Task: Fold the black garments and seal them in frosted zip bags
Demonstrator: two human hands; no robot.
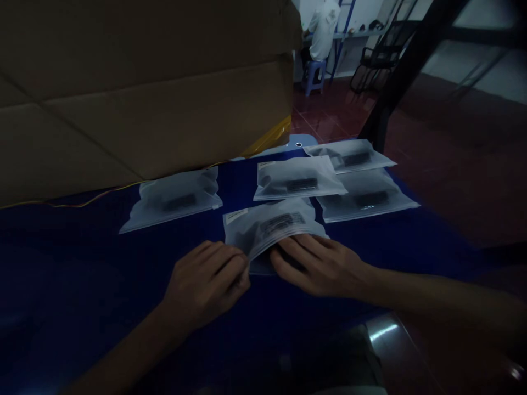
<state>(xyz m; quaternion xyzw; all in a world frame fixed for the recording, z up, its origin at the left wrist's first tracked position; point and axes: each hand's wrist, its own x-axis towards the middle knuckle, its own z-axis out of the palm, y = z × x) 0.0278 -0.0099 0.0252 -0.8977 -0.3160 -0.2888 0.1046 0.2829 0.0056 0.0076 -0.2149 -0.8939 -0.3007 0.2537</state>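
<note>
A clear plastic bag [269, 226] with a dark item inside lies on the blue table [82, 274] just ahead of me. My left hand [206, 282] has its fingers curled and pinches the bag's near left edge. My right hand [319, 263] grips the near right edge, fingers spread over the plastic and tucked under its opening. Several more sealed bags with dark contents lie beyond: one to the left [175, 200], one in the middle [298, 178], two at the right [364, 197] [349, 155].
A large cardboard box [144, 93] stands on the table at the back left, a yellow-red wire [82, 202] running along its base. A black post [399, 77] rises at the right. A person in white [323, 27] sits far back on a blue stool [315, 74].
</note>
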